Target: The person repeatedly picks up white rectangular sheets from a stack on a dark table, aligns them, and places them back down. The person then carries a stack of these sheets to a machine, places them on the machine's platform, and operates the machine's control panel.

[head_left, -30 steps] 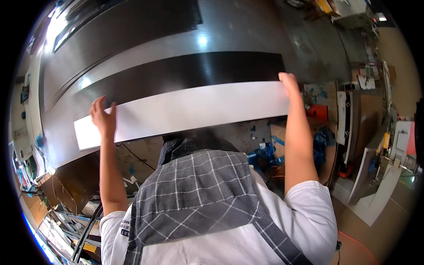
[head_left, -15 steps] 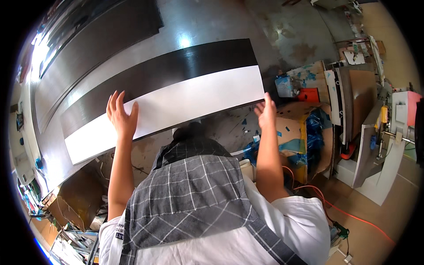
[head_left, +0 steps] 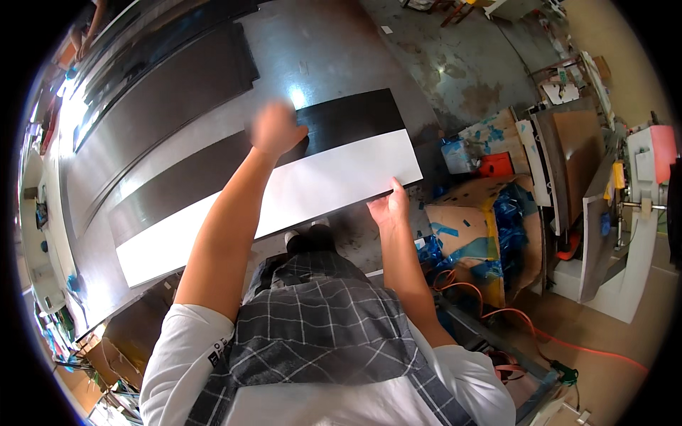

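Observation:
A long white panel (head_left: 334, 174) lies slantwise along the near edge of a grey metal table. Beyond it runs a glossy dark strip (head_left: 353, 121), parallel and adjoining. My left hand (head_left: 273, 129) is over the dark strip near its middle, the forearm crossing above the white panel. Motion blurs its fingers, so its grip does not show. At the near edge, close to the right end, my right hand (head_left: 389, 206) takes the white panel between a thumb on top and fingers at or under the rim; the fingertips are partly hidden.
Larger dark sheets (head_left: 177, 85) lie farther back on the metal table (head_left: 320, 57). To the right stand a cardboard box (head_left: 462, 206) with blue film, a red item (head_left: 495, 165) and upright boards (head_left: 568, 163). An orange cable (head_left: 561, 339) trails across the floor. Another person's hand (head_left: 84, 42) shows far left.
My left hand has swept right and away, from the white panel's left part to the dark strip. My right hand has moved from the right corner leftward along the near edge.

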`<act>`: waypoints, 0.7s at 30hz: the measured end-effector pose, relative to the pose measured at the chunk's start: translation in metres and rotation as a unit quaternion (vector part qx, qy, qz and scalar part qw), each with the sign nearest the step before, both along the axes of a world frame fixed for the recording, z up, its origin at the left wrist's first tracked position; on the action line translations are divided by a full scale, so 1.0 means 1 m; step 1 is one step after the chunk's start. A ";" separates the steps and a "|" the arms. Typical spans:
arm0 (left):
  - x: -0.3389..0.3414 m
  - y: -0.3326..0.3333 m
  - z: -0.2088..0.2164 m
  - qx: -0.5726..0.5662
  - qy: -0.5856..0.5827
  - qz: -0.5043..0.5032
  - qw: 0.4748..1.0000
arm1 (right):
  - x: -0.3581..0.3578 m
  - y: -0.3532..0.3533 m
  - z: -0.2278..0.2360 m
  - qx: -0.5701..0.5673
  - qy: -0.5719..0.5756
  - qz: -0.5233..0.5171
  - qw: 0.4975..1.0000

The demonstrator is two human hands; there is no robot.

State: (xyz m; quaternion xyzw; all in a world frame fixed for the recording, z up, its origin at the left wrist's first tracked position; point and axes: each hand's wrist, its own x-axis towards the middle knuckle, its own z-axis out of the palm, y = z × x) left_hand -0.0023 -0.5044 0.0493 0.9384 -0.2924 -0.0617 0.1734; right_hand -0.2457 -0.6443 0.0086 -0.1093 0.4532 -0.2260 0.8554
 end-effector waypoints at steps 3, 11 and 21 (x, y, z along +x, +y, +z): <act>-0.009 0.010 0.005 0.021 0.001 0.002 1.000 | -0.009 0.012 -0.004 -0.006 -0.025 0.025 0.999; -0.035 0.061 0.004 -0.166 0.018 -0.031 0.985 | -0.062 -0.006 -0.064 0.057 -0.215 0.156 0.962; -0.218 0.318 -0.013 -0.503 0.244 0.456 0.693 | -0.072 -0.019 -0.056 -0.039 -0.125 0.133 0.982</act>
